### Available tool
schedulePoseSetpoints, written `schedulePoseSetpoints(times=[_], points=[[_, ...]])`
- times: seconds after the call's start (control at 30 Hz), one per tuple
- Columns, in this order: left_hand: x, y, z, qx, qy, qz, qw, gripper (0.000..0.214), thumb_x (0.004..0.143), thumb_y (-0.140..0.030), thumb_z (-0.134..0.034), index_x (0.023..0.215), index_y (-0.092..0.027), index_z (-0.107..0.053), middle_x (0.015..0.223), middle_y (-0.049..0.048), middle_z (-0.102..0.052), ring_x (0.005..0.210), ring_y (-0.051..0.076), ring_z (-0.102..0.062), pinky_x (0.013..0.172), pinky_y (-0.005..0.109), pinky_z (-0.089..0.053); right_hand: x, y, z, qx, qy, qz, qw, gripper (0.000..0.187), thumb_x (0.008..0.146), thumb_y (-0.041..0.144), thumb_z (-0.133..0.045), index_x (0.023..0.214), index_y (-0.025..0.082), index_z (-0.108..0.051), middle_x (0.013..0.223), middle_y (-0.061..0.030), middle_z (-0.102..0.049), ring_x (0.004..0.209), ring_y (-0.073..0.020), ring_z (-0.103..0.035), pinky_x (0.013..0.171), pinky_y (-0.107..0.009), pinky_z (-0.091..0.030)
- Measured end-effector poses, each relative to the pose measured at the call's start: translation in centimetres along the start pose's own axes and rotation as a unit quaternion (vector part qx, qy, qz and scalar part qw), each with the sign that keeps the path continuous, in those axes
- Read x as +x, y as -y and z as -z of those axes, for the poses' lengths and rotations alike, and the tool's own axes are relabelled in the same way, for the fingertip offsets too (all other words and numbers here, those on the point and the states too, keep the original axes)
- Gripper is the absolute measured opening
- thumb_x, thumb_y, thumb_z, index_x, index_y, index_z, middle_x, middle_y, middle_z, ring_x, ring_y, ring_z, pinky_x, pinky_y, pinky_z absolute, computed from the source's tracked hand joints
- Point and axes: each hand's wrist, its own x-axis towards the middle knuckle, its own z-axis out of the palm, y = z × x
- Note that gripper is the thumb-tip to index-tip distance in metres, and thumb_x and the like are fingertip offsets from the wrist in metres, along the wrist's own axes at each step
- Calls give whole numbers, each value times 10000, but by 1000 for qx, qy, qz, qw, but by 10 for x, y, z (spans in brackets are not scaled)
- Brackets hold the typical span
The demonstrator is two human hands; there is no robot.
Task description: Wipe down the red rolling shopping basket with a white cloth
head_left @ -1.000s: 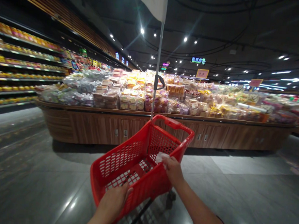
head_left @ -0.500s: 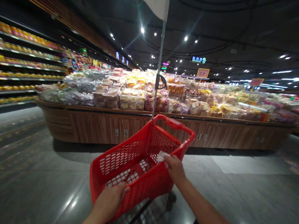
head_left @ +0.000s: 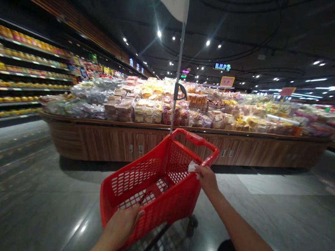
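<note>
A red plastic shopping cart (head_left: 141, 173) with lattice sides stands sideways before me, its handle at the upper right. My left hand (head_left: 122, 221) is closed over the near rim, thumb on top; its other fingers are hidden behind the hand. At the rim close to the handle, my right hand (head_left: 206, 178) pinches a white wipe (head_left: 192, 166), which lies against the red plastic. No goods show inside the basket. From the cart's back corner rises a pole (head_left: 180, 57) with a white flag (head_left: 173, 2) on top.
Behind the cart runs a long wooden display counter (head_left: 103, 142) heaped with bagged goods (head_left: 148, 105). Shelves (head_left: 25, 60) of packaged products line the left. Grey, shiny floor (head_left: 72, 207) surrounds the cart. A yellow price sign (head_left: 227, 82) stands above the goods.
My right hand has slid the white wipe along the near rim, away from me and rightward toward the handle. My left hand and the cart have stayed in place.
</note>
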Motion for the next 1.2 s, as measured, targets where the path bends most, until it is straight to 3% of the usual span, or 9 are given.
schedulePoseSetpoints(times=[0.1,0.27,0.43,0.63,0.73,0.83,0.97,1.2], points=[[0,0,1,-4,8,6,1000,427,920,-401,-167,930,-208,-548,809,68,-689,812,216,-657,699,320,-447,6,-4,6,-16,-26,-41,999,326,747,69,-490,985,192,-675,850,-54,-637,825,-179,-581,770,-269,-448],[2,1,0,3,3,-1,1000,420,922,-399,-168,943,-206,-541,802,72,-694,794,239,-663,676,341,-452,-10,10,-7,23,40,30,999,332,738,71,-497,952,245,-683,818,-27,-637,762,-160,-590,711,-238,-456],[1,0,-3,4,-14,-8,1000,421,923,-406,-169,929,-207,-540,793,67,-695,784,245,-663,663,340,-450,-20,21,-19,52,-26,-25,998,349,729,48,-473,965,202,-677,838,-55,-636,793,-186,-588,748,-284,-463],[0,-6,-3,-1,-21,-8,1000,444,922,-412,-157,933,-205,-550,777,63,-693,761,240,-662,644,327,-440,-71,88,-63,183,64,74,978,429,691,-35,-438,943,225,-668,927,-25,-666,861,-172,-576,778,-260,-451],[-1,-6,-2,-16,-26,-14,999,401,910,-432,-210,954,-223,-549,819,49,-694,780,229,-658,649,310,-434,-92,123,-82,231,81,99,965,421,663,-52,-457,908,214,-671,934,-10,-686,875,-170,-575,810,-255,-440],[-1,-2,-2,-31,-28,-32,999,315,881,-439,-314,986,-247,-541,876,29,-693,815,216,-652,659,289,-427,-97,135,-89,237,96,108,961,458,662,-46,-471,984,221,-657,941,-2,-690,878,-169,-573,801,-247,-439],[-1,5,-4,-24,-25,-28,999,439,914,-462,-185,935,-227,-554,805,42,-691,775,213,-652,645,290,-424,-86,114,-76,192,103,111,970,428,666,-40,-463,923,232,-670,934,2,-686,832,-167,-569,766,-253,-440],[2,11,-5,-18,-25,-25,999,524,920,-468,-105,900,-212,-562,782,58,-690,764,233,-658,645,316,-440,-29,35,-18,40,22,-11,999,403,726,1,-438,984,206,-669,890,-55,-646,844,-173,-585,791,-270,-447]])
